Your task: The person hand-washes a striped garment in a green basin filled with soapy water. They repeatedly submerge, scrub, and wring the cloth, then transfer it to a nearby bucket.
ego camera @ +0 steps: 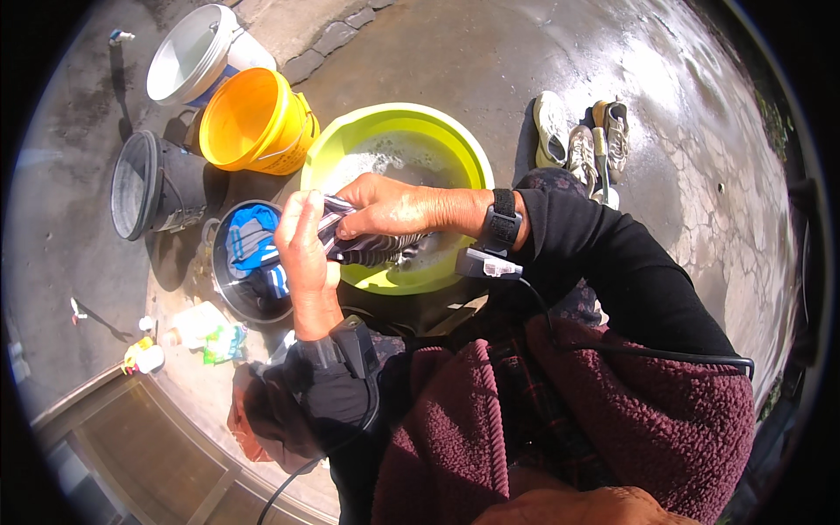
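Both of my hands grip a dark striped cloth (367, 251) above a lime-green plastic basin (464, 151). My left hand (305, 252) holds the cloth's left end near the basin's rim. Its right part is pinched between the thumb and fingers of my right hand (384, 207). The cloth hangs bunched below my hands, its lower folds over the water. Foamy, cloudy water (394, 152) fills the basin's bottom; what lies under the foam cannot be made out. Each wrist carries a strapped device with a cable.
Left of the basin stands a metal pot (223, 279) with blue and dark clothes. Beyond it are a yellow bucket (259, 121), a grey bucket (157, 187) and a white bucket (193, 56). Bottles and packets (197, 331) lie lower left. Several shoes (581, 147) and a brush (600, 154) are at right.
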Demonstrator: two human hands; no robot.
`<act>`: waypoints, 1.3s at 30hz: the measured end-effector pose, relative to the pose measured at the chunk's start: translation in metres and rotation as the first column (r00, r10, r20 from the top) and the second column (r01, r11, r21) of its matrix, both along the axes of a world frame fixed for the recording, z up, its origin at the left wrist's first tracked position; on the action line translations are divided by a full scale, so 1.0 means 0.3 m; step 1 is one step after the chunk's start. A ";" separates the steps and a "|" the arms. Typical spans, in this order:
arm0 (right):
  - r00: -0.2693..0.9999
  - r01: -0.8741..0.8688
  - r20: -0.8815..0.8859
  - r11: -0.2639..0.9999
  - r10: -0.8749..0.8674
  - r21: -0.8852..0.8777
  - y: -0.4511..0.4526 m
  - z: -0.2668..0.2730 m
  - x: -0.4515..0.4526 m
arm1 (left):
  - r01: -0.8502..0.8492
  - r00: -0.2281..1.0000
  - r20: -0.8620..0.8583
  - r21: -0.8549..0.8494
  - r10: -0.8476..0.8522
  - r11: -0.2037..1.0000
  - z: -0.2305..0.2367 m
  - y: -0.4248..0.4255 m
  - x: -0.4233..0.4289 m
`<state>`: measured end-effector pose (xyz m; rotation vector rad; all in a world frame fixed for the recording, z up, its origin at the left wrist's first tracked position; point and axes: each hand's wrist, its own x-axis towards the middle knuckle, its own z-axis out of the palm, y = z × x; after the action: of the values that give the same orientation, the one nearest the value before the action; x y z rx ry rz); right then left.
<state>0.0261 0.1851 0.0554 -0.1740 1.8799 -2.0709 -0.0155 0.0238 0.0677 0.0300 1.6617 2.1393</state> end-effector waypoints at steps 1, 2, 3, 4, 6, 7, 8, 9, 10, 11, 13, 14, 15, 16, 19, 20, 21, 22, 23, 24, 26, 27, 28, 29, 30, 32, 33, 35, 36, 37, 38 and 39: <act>1.000 -0.020 0.004 1.000 0.020 -0.011 0.001 -0.002 -0.001 | 0.009 1.000 0.007 0.033 -0.009 0.999 0.000 0.000 0.000; 0.999 -0.033 0.012 0.999 0.033 -0.019 0.003 -0.003 -0.003 | 0.016 1.000 0.026 0.058 -0.017 0.998 0.001 -0.001 0.002; 0.998 -0.036 0.051 0.999 0.036 -0.002 0.004 -0.005 -0.004 | 0.009 0.998 0.057 0.070 -0.013 0.997 0.002 -0.003 0.003; 0.999 -0.044 0.008 0.998 0.044 -0.037 0.007 -0.007 -0.006 | 0.020 0.998 0.059 0.081 -0.025 0.996 0.005 -0.005 0.004; 0.999 -0.046 0.008 0.998 0.047 -0.035 0.010 -0.010 -0.007 | 0.029 0.996 0.078 0.093 -0.036 0.995 0.008 -0.010 0.003; 0.999 -0.041 -0.016 0.997 0.040 -0.067 0.011 -0.011 -0.007 | 0.025 0.997 0.069 0.081 -0.030 0.996 0.008 -0.011 0.002; 0.999 -0.043 -0.017 0.996 0.042 -0.077 0.010 -0.012 -0.007 | 0.031 0.998 0.052 0.082 -0.035 0.996 0.006 -0.011 0.002; 0.998 -0.054 -0.020 0.995 0.053 -0.088 0.009 -0.012 -0.007 | 0.034 0.999 0.028 0.090 -0.037 0.995 0.003 -0.010 0.001; 0.999 -0.036 -0.017 0.998 0.035 -0.043 0.005 -0.012 -0.005 | 0.026 0.999 0.022 0.069 -0.027 0.997 -0.001 -0.008 0.001; 1.000 -0.025 -0.017 1.000 0.025 0.000 0.003 -0.010 -0.005 | 0.015 1.000 0.010 0.055 -0.016 0.998 -0.006 -0.005 0.002; 0.999 -0.030 -0.027 0.998 0.031 0.057 -0.001 -0.004 -0.003 | -0.002 1.000 -0.006 0.037 0.003 0.999 -0.014 -0.001 0.006; 0.998 -0.046 -0.037 0.996 0.049 0.073 0.000 0.000 -0.002 | -0.010 1.000 -0.009 0.035 0.010 0.999 -0.016 -0.001 0.008; 0.998 -0.042 -0.036 0.994 0.046 0.105 0.003 0.005 -0.002 | -0.019 1.000 -0.013 0.033 0.019 0.999 -0.016 -0.002 0.010; 0.997 -0.073 -0.034 0.995 0.076 0.068 0.010 0.010 -0.003 | -0.010 1.000 0.007 0.050 0.010 0.999 -0.014 -0.005 0.011; 0.993 -0.113 0.018 0.993 0.113 0.016 0.043 0.022 -0.015 | 0.007 0.998 0.055 0.096 -0.013 0.995 0.001 -0.022 0.010; 0.990 -0.136 0.045 0.991 0.136 0.009 0.059 0.024 -0.024 | 0.008 0.998 0.068 0.109 -0.015 0.994 0.006 -0.028 0.009; 0.986 -0.155 0.061 0.988 0.155 0.000 0.072 0.024 -0.033 | 0.013 0.997 0.068 0.135 -0.022 0.991 0.009 -0.033 0.008; 0.976 -0.182 0.120 0.983 0.181 0.002 0.084 0.023 -0.044 | 0.002 0.997 0.076 0.136 -0.013 0.991 0.012 -0.038 0.006; 0.968 -0.188 0.164 0.982 0.189 -0.019 0.093 0.020 -0.053 | -0.007 0.996 0.089 0.123 -0.004 0.992 0.011 -0.039 0.007; 0.965 -0.207 0.145 0.975 0.217 -0.083 0.098 0.018 -0.062 | -0.028 0.996 0.093 0.110 0.018 0.994 0.011 -0.042 0.006; 0.973 -0.174 0.124 0.972 0.195 -0.157 0.098 0.013 -0.074 | -0.026 0.994 0.106 0.117 0.014 0.993 0.007 -0.043 0.008; 0.978 -0.156 0.108 0.969 0.179 -0.193 0.094 0.011 -0.075 | -0.010 0.995 0.102 0.131 -0.003 0.991 0.005 -0.043 0.011; 0.977 -0.147 0.121 0.966 0.176 -0.213 0.092 0.010 -0.075 | 0.001 0.994 0.105 0.134 -0.015 0.991 0.005 -0.042 0.013; 0.980 -0.130 0.113 0.955 0.164 -0.265 0.089 0.011 -0.073 | -0.007 0.993 0.116 0.119 -0.007 0.993 0.007 -0.043 0.017; 0.977 -0.119 0.133 0.946 0.166 -0.300 0.088 0.013 -0.070 | -0.003 0.989 0.145 0.103 -0.012 0.995 0.009 -0.040 0.021; 0.977 -0.115 0.130 0.933 0.168 -0.341 0.088 0.019 -0.064 | 0.044 0.984 0.163 0.167 -0.072 0.985 0.019 -0.037 0.033; 0.975 -0.105 0.153 0.942 0.161 -0.319 0.090 0.022 -0.062 | 0.060 0.977 0.189 0.193 -0.097 0.979 0.025 -0.035 0.040; 0.975 -0.107 0.149 0.934 0.166 -0.340 0.090 0.026 -0.062 | 0.112 0.971 0.187 0.188 -0.147 0.976 0.039 -0.034 0.051; 0.978 -0.093 0.152 0.947 0.145 -0.307 0.087 0.026 -0.064 | 0.139 0.969 0.179 0.170 -0.169 0.976 0.045 -0.034 0.058; 0.981 -0.093 0.136 0.948 0.140 -0.303 0.084 0.025 -0.065 | 0.185 0.966 0.146 0.189 -0.214 0.964 0.049 -0.035 0.063; 0.982 -0.093 0.133 0.951 0.138 -0.296 0.080 0.022 -0.067 | 0.186 0.963 0.169 0.136 -0.208 0.973 0.052 -0.035 0.064; 0.985 -0.087 0.119 0.950 0.128 -0.301 0.074 0.019 -0.069 | 0.206 0.960 0.166 0.119 -0.224 0.971 0.052 -0.036 0.066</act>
<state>0.0054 0.2073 0.0611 -0.1955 1.4430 -2.2161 0.0043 0.0130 0.0833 0.0457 1.3816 1.9963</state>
